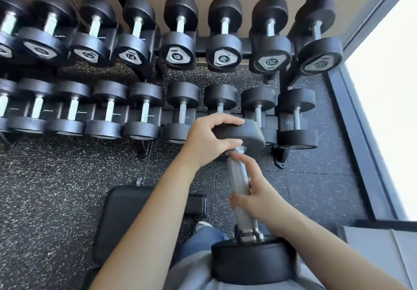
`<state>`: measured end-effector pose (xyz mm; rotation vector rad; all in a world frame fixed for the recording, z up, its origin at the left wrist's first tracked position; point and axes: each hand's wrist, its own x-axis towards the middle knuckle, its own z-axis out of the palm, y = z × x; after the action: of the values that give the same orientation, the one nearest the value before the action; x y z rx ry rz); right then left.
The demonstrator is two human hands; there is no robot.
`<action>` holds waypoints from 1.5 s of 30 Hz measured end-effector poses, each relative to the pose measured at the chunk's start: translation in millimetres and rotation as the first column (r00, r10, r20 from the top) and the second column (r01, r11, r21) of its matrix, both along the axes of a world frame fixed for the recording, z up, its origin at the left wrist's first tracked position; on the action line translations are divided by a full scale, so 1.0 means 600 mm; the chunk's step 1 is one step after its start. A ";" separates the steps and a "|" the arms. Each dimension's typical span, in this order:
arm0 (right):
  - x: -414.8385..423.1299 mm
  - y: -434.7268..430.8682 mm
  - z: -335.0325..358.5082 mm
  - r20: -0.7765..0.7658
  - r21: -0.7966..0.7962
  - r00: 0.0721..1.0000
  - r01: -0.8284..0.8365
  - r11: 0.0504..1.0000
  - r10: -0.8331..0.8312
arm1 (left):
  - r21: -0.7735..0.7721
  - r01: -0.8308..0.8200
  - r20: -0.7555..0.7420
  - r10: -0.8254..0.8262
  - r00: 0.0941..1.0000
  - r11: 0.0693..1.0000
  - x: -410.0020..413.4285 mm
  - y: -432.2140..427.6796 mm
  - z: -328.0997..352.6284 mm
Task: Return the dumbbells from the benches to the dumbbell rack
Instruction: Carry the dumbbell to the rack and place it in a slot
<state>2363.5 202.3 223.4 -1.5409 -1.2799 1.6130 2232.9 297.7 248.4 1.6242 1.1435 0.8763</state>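
Dumbbell: a black-headed dumbbell (235, 176) with a knurled steel handle is held lengthwise before the dumbbell rack (246, 49) — near head pressed against the grey-shirted torso, far head raised over the front of the lower row, near its right end.
Left hand: the left hand (209, 140) is clamped on the far head, fingers curled over its top edge, thumb laid along its inner face.
Right hand: the right hand (257, 196) is wrapped loosely round the handle, index finger stretched up the bar.
Rack: two rows of black dumbbells are seen racked — 14, 18 and 20 can be read on the upper row.
Below: a black padded bench (126, 210) is seen on speckled rubber flooring (56, 176).
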 end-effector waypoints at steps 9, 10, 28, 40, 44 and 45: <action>-0.008 0.177 -0.008 -0.008 -0.001 1.000 -0.015 1.000 0.015 | 0.021 -0.009 -0.026 0.009 1.000 1.000 -0.009 0.176 -0.005; -0.009 0.197 -0.008 -0.008 0.006 1.000 -0.026 1.000 0.026 | 0.026 -0.015 -0.033 0.016 0.999 1.000 -0.009 0.193 -0.007; 0.021 0.569 0.007 -0.009 -0.050 0.975 -0.221 0.974 0.221 | -0.068 -0.274 -0.103 0.266 0.958 0.959 0.011 0.519 0.008; -0.034 0.650 -0.002 0.004 -0.083 0.985 -0.174 0.981 0.175 | -0.090 -0.234 -0.102 0.225 0.969 0.968 -0.037 0.609 -0.005; -0.084 0.682 -0.005 0.028 -0.098 0.992 -0.122 0.988 0.125 | -0.094 -0.195 -0.079 0.188 0.979 0.976 -0.084 0.648 -0.014; -0.100 0.691 -0.004 0.033 -0.106 0.993 -0.111 0.988 0.115 | -0.093 -0.186 -0.079 0.179 0.981 0.978 -0.098 0.659 -0.015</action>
<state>2303.6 616.7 221.2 -1.5944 -1.3447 1.7535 2173.8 693.1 239.6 1.4951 1.3816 0.8689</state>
